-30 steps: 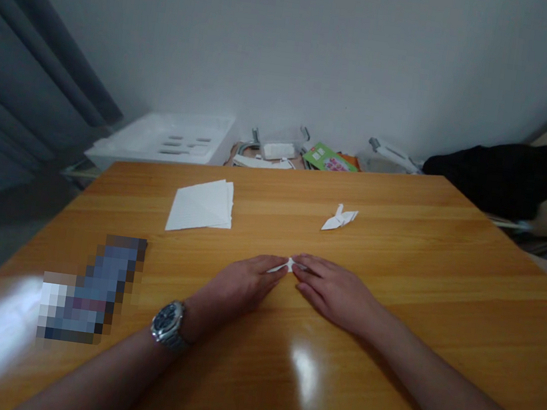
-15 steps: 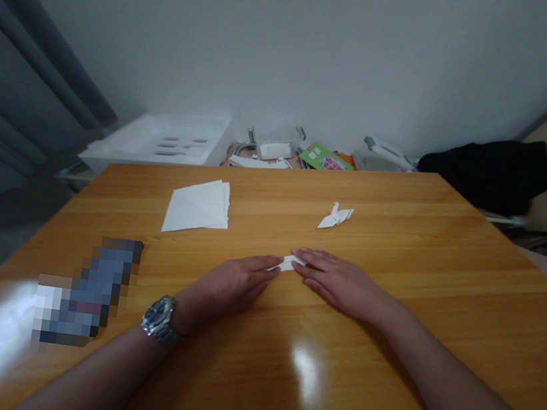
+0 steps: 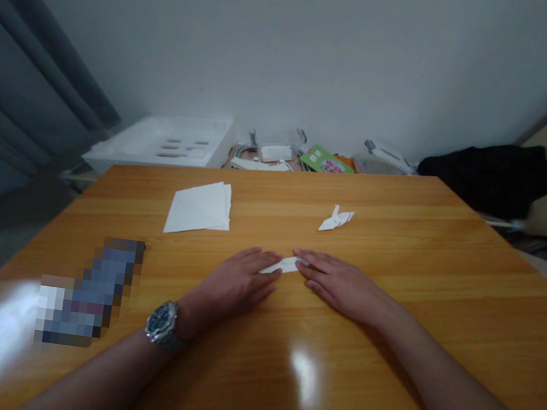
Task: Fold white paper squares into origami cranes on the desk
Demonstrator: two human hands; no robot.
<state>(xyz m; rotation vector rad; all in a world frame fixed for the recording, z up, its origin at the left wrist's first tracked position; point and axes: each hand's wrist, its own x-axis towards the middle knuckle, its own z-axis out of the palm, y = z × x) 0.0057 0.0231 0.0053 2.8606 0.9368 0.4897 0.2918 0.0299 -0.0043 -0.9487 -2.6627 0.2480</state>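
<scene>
A narrow piece of folded white paper [image 3: 287, 266] lies on the wooden table between my two hands. Its left end is held between the fingers of my left hand [image 3: 238, 280], which wears a metal watch. My right hand [image 3: 336, 282] grips the other end, its fingers lying above and below the strip. Both paper ends are partly covered by fingers. Beyond my right hand sits a small white origami bird [image 3: 336, 220] with raised neck and spread wings.
White paper sheets [image 3: 200, 207] are stacked at the back left of the table [image 3: 399, 248]. A pixelated dark object [image 3: 98, 293] lies left of my left arm. Past the far edge are a white tray [image 3: 171, 141], a green booklet [image 3: 324, 159] and black cloth [image 3: 483, 175].
My left hand has slid slightly left along the paper and its fingers have spread, exposing more of the strip. The right hand has barely moved.
</scene>
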